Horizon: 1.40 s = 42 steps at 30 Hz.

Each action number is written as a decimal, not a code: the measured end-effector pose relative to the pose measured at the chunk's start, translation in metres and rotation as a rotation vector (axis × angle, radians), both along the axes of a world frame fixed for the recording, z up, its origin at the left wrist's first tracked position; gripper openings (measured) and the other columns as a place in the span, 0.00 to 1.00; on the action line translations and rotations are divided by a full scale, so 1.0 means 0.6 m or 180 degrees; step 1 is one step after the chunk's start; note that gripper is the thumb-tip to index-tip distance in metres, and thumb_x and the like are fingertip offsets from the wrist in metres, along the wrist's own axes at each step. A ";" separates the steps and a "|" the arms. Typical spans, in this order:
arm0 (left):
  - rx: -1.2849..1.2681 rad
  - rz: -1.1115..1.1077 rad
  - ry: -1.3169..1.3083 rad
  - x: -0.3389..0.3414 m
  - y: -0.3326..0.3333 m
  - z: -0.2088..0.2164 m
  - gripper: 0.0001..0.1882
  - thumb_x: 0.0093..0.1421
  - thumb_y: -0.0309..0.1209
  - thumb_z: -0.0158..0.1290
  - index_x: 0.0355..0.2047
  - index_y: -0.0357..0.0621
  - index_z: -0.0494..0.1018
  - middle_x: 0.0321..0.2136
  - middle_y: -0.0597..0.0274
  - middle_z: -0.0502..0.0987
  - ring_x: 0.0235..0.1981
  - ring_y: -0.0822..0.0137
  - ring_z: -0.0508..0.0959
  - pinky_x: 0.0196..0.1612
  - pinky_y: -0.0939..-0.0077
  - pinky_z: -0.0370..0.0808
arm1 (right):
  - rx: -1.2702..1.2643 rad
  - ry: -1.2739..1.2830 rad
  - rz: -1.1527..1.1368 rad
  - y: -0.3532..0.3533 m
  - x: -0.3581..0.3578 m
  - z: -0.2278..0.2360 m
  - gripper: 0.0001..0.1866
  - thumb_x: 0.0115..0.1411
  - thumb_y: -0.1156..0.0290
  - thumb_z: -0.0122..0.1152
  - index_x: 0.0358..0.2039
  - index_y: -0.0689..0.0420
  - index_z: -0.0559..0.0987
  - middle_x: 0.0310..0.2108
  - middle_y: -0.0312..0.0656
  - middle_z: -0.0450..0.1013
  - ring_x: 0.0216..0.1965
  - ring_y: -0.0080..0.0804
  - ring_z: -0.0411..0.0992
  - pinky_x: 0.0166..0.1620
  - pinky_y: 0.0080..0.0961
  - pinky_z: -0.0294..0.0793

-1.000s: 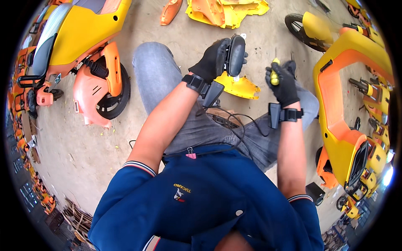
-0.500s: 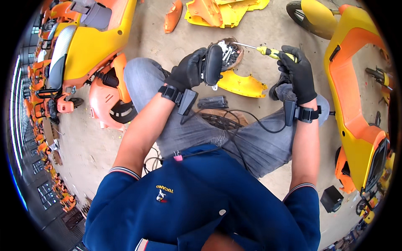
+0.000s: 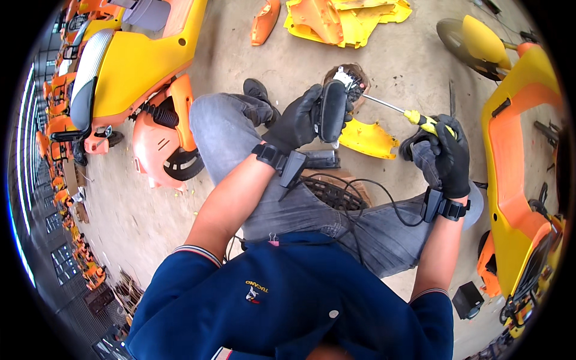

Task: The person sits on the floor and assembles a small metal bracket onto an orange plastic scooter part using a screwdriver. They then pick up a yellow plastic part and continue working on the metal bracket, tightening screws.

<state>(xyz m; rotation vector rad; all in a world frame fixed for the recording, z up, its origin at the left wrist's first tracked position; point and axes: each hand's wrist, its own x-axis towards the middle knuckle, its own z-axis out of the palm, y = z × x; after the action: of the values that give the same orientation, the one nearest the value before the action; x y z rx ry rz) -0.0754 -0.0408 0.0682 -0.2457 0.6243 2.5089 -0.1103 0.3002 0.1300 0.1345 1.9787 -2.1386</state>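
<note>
Concrete floor [image 3: 384, 66] is spreading out all around, dusty and grey, with yellow and orange scooter bodies standing on both sides. A person in a blue shirt and grey jeans is sitting low in the middle of it. The left hand [image 3: 300, 120], in a black glove, is wrapping its fingers tight around a dark oval scooter part [image 3: 332, 111] and holding it up over the knees. The right hand [image 3: 447, 150], also gloved in black, is gripping the yellow handle of a screwdriver [image 3: 414, 116]. The thin metal shaft is now reaching across to the left, and its tip is sitting at the top of the dark part, where a small light-coloured bit is showing. A second ago the screwdriver was standing straight up, away from the part, so it has swung down and come to the part, and the part has turned a little too. That likely means the person is starting to work on a screw there, though the screw itself is too small to see. A yellow plastic piece [image 3: 367, 139] is lying on the floor just beyond the hands. More yellow panels [image 3: 348, 21] are piled farther off. Black wires [image 3: 366, 192] are curling over the lap. A big yellow scooter [image 3: 141, 60] is parked to the left.
</note>
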 end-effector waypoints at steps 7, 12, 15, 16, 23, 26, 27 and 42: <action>-0.0351 -0.0166 0.0052 0.003 0.003 0.006 0.29 0.72 0.45 0.34 0.63 0.32 0.57 0.56 0.36 0.68 0.57 0.44 0.71 0.60 0.56 0.69 | -0.0299 -0.0380 -0.0064 -0.015 0.014 0.002 0.09 0.66 0.70 0.54 0.43 0.59 0.73 0.23 0.31 0.64 0.20 0.15 0.59 0.25 0.14 0.60; -0.0457 -0.0370 -0.0113 0.006 0.008 0.013 0.30 0.70 0.44 0.36 0.62 0.32 0.58 0.57 0.38 0.68 0.58 0.44 0.69 0.63 0.55 0.64 | -0.0472 -0.0308 -0.0153 -0.004 0.045 -0.021 0.07 0.64 0.72 0.56 0.41 0.60 0.73 0.24 0.31 0.60 0.21 0.16 0.60 0.26 0.16 0.60; -0.0511 -0.0509 -0.0133 0.011 0.005 0.004 0.31 0.68 0.44 0.37 0.62 0.30 0.58 0.57 0.36 0.67 0.58 0.44 0.69 0.64 0.54 0.62 | -0.0204 -0.0213 -0.0322 -0.021 0.054 -0.001 0.09 0.62 0.73 0.59 0.40 0.63 0.75 0.26 0.32 0.61 0.23 0.17 0.63 0.27 0.16 0.62; -0.0491 -0.0562 -0.0138 0.012 0.006 0.001 0.32 0.68 0.44 0.37 0.62 0.30 0.58 0.57 0.36 0.67 0.58 0.44 0.69 0.64 0.54 0.62 | -0.0147 -0.0202 -0.0261 -0.021 0.054 -0.002 0.09 0.62 0.73 0.59 0.41 0.63 0.75 0.26 0.32 0.62 0.23 0.17 0.63 0.27 0.15 0.62; -0.0530 -0.0373 -0.0196 0.018 0.012 -0.015 0.31 0.70 0.48 0.36 0.63 0.37 0.58 0.58 0.39 0.67 0.59 0.46 0.69 0.64 0.51 0.63 | 0.0146 -0.0144 -0.0034 -0.023 0.051 -0.007 0.12 0.62 0.70 0.60 0.44 0.62 0.75 0.26 0.33 0.70 0.25 0.16 0.65 0.27 0.15 0.65; -0.0606 -0.0365 -0.0075 0.021 0.011 -0.021 0.31 0.71 0.50 0.34 0.64 0.38 0.57 0.59 0.41 0.66 0.59 0.46 0.69 0.64 0.52 0.63 | 0.0160 -0.0142 -0.0023 -0.027 0.052 -0.007 0.12 0.62 0.69 0.59 0.44 0.61 0.74 0.26 0.33 0.70 0.25 0.15 0.66 0.27 0.14 0.66; -0.0595 -0.0368 -0.0072 0.023 0.011 -0.021 0.31 0.71 0.49 0.34 0.64 0.38 0.57 0.59 0.41 0.66 0.59 0.46 0.69 0.64 0.52 0.63 | 0.0136 -0.0139 -0.0026 -0.029 0.053 -0.007 0.12 0.62 0.69 0.59 0.44 0.61 0.74 0.27 0.34 0.71 0.25 0.15 0.66 0.27 0.14 0.66; -0.1056 -0.0416 0.0248 0.025 0.020 -0.004 0.33 0.69 0.50 0.40 0.65 0.39 0.55 0.60 0.47 0.65 0.60 0.52 0.68 0.63 0.61 0.65 | 0.0126 -0.0560 0.0030 -0.023 0.047 -0.018 0.13 0.63 0.64 0.59 0.41 0.61 0.77 0.27 0.35 0.73 0.22 0.16 0.68 0.24 0.14 0.67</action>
<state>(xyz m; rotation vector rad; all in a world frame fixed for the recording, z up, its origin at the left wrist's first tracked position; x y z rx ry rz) -0.0604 -0.0290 0.0656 -0.2199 1.0548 2.2893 -0.0823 0.2862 0.1192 0.3082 1.9173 -2.0070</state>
